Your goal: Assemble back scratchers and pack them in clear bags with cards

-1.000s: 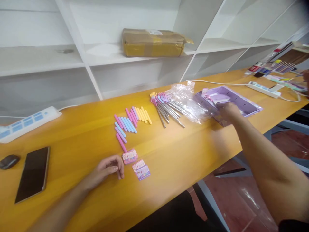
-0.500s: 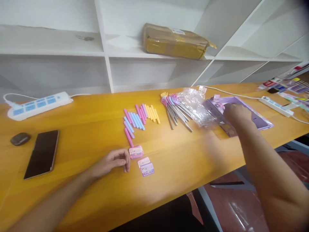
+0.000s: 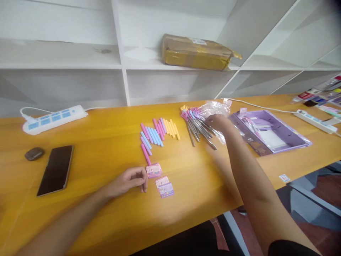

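Note:
My left hand (image 3: 128, 180) rests on the orange table (image 3: 101, 149), fingers curled loosely, fingertips beside a small pink card (image 3: 153, 171). Two more small cards (image 3: 165, 187) lie just right of it. My right hand (image 3: 218, 123) reaches over a bundle of metal sticks with coloured tops (image 3: 195, 123) and touches crinkled clear plastic (image 3: 213, 108); its fingers are hidden from me. A row of pink, blue and yellow tubes (image 3: 157, 132) lies between my two hands.
A purple tray box (image 3: 269, 133) sits to the right. A black phone (image 3: 55, 169), a small dark case (image 3: 34, 153) and a white power strip (image 3: 54, 118) lie at left. A brown parcel (image 3: 195, 52) sits on white shelving. Another power strip (image 3: 314, 120) is far right.
My right hand has left the purple tray box and moved left to the metal sticks. My left hand has stayed by the pink card. The view has shifted a little.

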### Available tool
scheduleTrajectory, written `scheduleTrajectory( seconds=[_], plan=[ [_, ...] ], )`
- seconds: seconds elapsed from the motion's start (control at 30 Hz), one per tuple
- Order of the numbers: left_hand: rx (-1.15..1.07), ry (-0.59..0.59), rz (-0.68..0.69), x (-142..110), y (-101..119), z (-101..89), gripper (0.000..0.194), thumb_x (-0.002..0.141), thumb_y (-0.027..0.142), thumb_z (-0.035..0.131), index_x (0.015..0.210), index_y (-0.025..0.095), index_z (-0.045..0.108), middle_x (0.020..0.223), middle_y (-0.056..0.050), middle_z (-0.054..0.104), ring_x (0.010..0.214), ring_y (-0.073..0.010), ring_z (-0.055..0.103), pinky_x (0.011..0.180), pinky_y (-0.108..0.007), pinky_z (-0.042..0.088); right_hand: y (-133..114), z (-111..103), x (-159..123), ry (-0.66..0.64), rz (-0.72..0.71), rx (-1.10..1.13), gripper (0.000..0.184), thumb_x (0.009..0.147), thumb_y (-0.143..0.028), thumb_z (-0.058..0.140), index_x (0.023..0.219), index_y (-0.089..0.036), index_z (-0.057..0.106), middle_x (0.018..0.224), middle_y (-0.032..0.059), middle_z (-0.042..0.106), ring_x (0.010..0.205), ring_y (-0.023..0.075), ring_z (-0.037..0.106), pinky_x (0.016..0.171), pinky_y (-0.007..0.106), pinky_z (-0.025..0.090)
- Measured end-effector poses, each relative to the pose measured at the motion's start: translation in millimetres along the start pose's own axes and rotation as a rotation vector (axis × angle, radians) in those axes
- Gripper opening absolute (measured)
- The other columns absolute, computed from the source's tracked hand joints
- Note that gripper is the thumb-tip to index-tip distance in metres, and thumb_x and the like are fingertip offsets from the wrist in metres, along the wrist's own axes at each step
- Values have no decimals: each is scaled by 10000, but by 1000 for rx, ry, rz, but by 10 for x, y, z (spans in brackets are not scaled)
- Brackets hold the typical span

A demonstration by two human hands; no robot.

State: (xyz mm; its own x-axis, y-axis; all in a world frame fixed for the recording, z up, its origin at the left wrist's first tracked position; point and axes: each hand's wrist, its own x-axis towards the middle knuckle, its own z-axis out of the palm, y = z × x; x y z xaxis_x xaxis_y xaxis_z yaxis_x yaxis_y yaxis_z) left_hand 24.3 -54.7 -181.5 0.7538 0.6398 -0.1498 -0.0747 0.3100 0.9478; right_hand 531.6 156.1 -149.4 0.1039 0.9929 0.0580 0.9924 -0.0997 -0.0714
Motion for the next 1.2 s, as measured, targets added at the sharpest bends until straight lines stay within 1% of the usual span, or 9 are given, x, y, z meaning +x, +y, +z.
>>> scheduleTrajectory(
  seconds=[0.1,0.2,0.27,0.37,0.43,0.6,0.87,1.0,1.2],
  plan=[
    [19,-3,6,-1,-4,6,298,1029,448,688,935,168,643,900,-73,724,813,-188,707,773,-319,568,-50,205,-39,44,4,-27,327,1011,-245,504,1037,-108,799,1069,206,731,889,261,653,823,343,454],
    [44,5,15,-5,-22,21,304,1037,460,659,936,175,627,888,-74,717,800,-201,699,761,-334,563,-78,334,-130,105,-8,-11,403,1040,-257,415,1158,-98,765,1123,214,697,982,280,637,905,362,461],
    [158,115,85,-12,-28,43,262,1055,421,612,938,187,618,868,-62,697,789,-203,674,753,-334,541,-84,385,-200,162,-8,9,435,1053,-298,390,1220,-94,735,1167,226,669,1049,309,615,951,393,464],
    [529,365,244,-24,-15,75,123,1035,261,588,945,203,649,910,-53,670,854,-211,632,812,-330,490,-77,434,-295,236,-17,45,432,1053,-375,418,1209,-113,724,1209,230,632,1110,340,582,988,431,468],
    [717,428,280,-24,-1,82,101,996,170,586,966,211,673,966,-57,667,911,-222,624,850,-331,469,-66,456,-342,255,-40,70,391,1042,-388,456,1157,-137,733,1197,213,630,1115,338,575,997,433,474],
    [777,417,215,5,-7,53,167,976,115,556,1010,222,680,998,-53,672,900,-226,631,816,-316,461,-66,484,-392,266,-79,108,354,1044,-383,482,1144,-146,725,1164,190,647,1077,321,586,980,422,489],
    [849,322,159,-2,30,64,193,1012,108,483,999,222,638,1023,-42,662,943,-210,625,855,-318,464,-181,499,-368,332,-102,99,355,1041,-384,498,1102,-121,727,1140,206,630,1119,351,574,1029,471,472],
    [883,305,154,3,47,75,203,1015,110,473,1002,228,637,1026,-35,664,959,-205,625,867,-316,469,-259,498,-382,343,-168,100,373,1050,-437,510,1063,-143,739,1125,187,631,1070,334,587,991,451,492],
    [916,298,173,8,47,70,206,1004,100,468,994,225,631,1001,-34,657,939,-202,625,853,-314,476,-227,493,-356,340,-283,58,341,1052,-398,516,1069,-138,736,1078,181,651,1121,346,556,1034,463,469]
  ],
)
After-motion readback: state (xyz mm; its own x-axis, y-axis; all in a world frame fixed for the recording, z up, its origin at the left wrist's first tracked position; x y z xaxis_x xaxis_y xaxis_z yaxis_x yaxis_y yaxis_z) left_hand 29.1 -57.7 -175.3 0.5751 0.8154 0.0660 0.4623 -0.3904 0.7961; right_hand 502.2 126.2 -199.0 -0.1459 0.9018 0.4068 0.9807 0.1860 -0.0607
